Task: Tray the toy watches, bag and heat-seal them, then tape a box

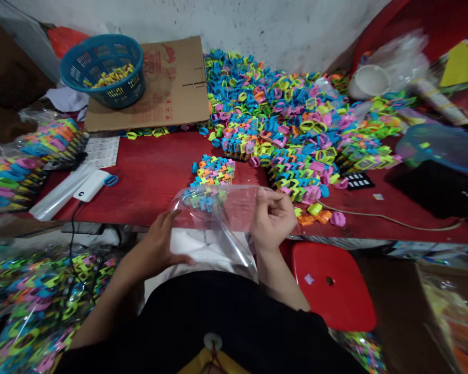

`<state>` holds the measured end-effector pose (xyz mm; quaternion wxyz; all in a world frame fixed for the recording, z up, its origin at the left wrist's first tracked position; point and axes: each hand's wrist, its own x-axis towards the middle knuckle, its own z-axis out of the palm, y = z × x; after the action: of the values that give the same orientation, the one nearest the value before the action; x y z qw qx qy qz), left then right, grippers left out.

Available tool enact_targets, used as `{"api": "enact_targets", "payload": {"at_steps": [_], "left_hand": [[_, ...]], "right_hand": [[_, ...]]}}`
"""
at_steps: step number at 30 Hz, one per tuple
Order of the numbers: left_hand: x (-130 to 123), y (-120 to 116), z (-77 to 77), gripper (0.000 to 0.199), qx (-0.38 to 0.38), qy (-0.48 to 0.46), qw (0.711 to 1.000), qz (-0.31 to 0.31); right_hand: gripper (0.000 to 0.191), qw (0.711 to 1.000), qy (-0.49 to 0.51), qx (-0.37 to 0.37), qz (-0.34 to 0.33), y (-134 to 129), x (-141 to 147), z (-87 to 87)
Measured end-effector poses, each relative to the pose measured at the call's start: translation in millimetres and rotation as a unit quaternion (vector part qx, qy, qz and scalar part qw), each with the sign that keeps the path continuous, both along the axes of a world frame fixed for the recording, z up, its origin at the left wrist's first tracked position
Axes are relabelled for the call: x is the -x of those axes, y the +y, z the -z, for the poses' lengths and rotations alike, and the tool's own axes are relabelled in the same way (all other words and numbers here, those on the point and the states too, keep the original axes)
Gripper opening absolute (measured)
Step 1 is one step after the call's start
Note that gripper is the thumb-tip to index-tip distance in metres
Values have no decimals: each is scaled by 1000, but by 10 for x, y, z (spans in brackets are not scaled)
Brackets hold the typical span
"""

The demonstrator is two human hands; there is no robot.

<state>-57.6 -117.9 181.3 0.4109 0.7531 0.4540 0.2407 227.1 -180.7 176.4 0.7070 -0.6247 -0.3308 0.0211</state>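
A clear plastic bag (226, 208) is held up in front of me over the red table's near edge. Its far end holds a few bright plastic toy links (205, 201). My right hand (273, 218) is shut on the bag's right side, fingers pinching the film. My left hand (161, 241) grips the bag's lower left side, with the fingers partly under the film. A short stack of linked multicoloured pieces (213, 171) stands on the table just beyond the bag, touching neither hand.
A large heap of coloured plastic pieces (281, 114) covers the table's far side. A blue basket (103, 70) sits on cardboard (179, 83). A white power bank (91, 185) lies at left, filled bags (35, 306) lie low left, and a red stool (331, 285) stands low right.
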Motion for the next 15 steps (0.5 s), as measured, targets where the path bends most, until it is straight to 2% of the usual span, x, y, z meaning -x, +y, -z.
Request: {"api": "enact_targets", "payload": {"at_steps": [2,3,4,6,8,10,12,13,15], "left_hand": [[-191,52,421,78,-5,-26,992,-123],[-265,94,603,65,18,-43,987,-156],[-324,136,753,52,67,-61,982,-165],[-409,188,944,44,230,-98,960,-122],[-491,152,1015,48,418,-148,894,-62],[-618,22,1032,46,559,-220,799,-39],[-796,-159,1055,41,633,-292,715,-55],[-890,-247,1076,38,649,-319,686,-78],[-1039,-370,1127,36,656,-345,658,-134]], "right_hand": [[46,1000,-2,2,10,-2,-41,-47],[46,1000,-3,2,12,-13,-65,-59],[47,1000,-5,3,12,-30,-87,-63],[46,1000,-9,3,6,-78,-119,-53],[43,1000,-13,-1,-3,-126,-123,-27],[41,1000,-15,-11,1,-153,-96,2],[40,999,-15,-22,17,-147,-51,22],[41,999,-14,-26,27,-133,-33,24],[43,999,-12,-29,44,-102,-33,-1]]}}
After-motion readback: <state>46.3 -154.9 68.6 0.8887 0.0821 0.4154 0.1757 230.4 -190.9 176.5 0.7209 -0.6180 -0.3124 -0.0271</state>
